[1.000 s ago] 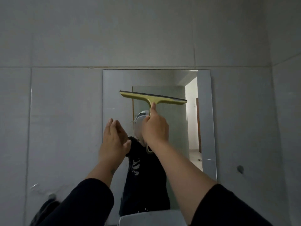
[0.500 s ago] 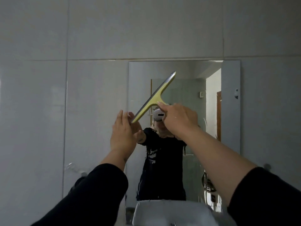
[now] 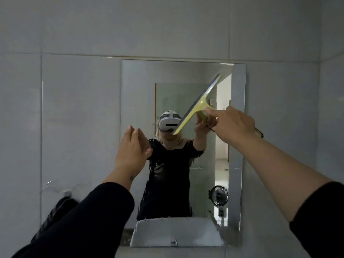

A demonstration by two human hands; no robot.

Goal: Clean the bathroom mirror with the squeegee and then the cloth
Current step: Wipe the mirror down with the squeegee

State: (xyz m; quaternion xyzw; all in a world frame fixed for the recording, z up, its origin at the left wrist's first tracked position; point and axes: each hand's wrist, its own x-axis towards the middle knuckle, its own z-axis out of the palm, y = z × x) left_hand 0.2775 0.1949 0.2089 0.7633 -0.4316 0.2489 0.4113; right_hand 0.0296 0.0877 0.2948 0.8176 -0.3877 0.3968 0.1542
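Observation:
A rectangular frameless mirror (image 3: 137,90) hangs on the grey tiled wall. My right hand (image 3: 232,125) grips the handle of a yellow-green squeegee (image 3: 199,104), index finger stretched along its neck. The blade is tilted steeply, upper end toward the mirror's top right, lower end near its middle, against the glass. My left hand (image 3: 133,149) is raised at the mirror's left edge, fingers together and straight, holding nothing. No cloth can be made out for certain.
A dark item (image 3: 55,213) hangs from a wall hook at lower left. The mirror reflects a person in black, a white basin rim (image 3: 176,233) and a small black fan (image 3: 218,195). A wall corner stands at far right.
The squeegee turned from level to steeply tilted, then moved right across the mirror with my right hand. My left hand stayed near the mirror's left edge. The view shifted.

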